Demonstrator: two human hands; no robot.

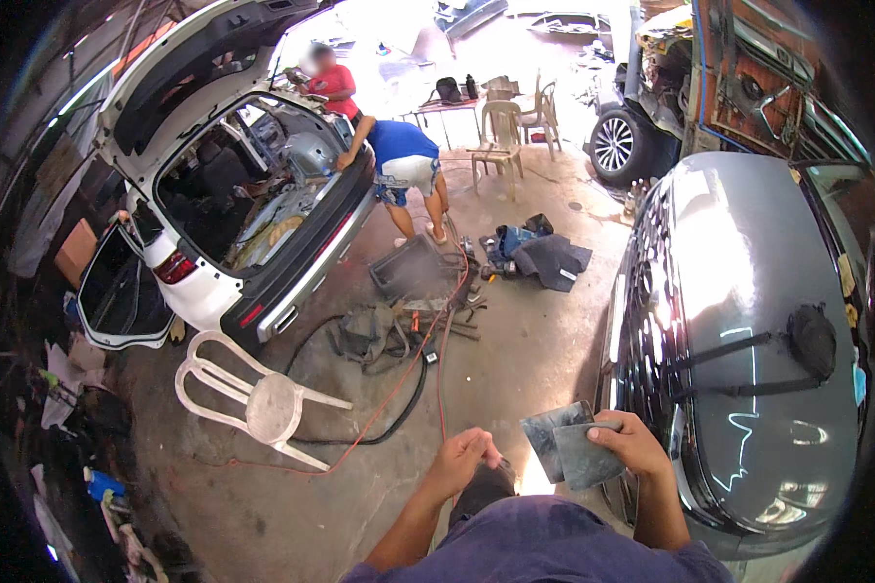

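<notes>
Two flat, roughly square grey plates (590, 457), like putty spreaders, overlap in my right hand (633, 443). The thumb presses on the front of the nearer one, and the other, darker one sticks out to its left. My left hand (464, 461) hangs in front of my body, left of the plates and apart from them. Its fingers are curled together, and whatever they may hold is hidden. Close to the right hand is the front of a dark grey car (783, 257), with a black bag with straps (811, 342) on its hood.
A white car (196, 291) with its tailgate raised stands at left; a person in blue (403, 146) bends at its bumper, another in red (332, 85) beyond. A white plastic chair (272, 406) lies tipped over. An orange hose (399, 389) and dark parts (374, 335) litter the floor.
</notes>
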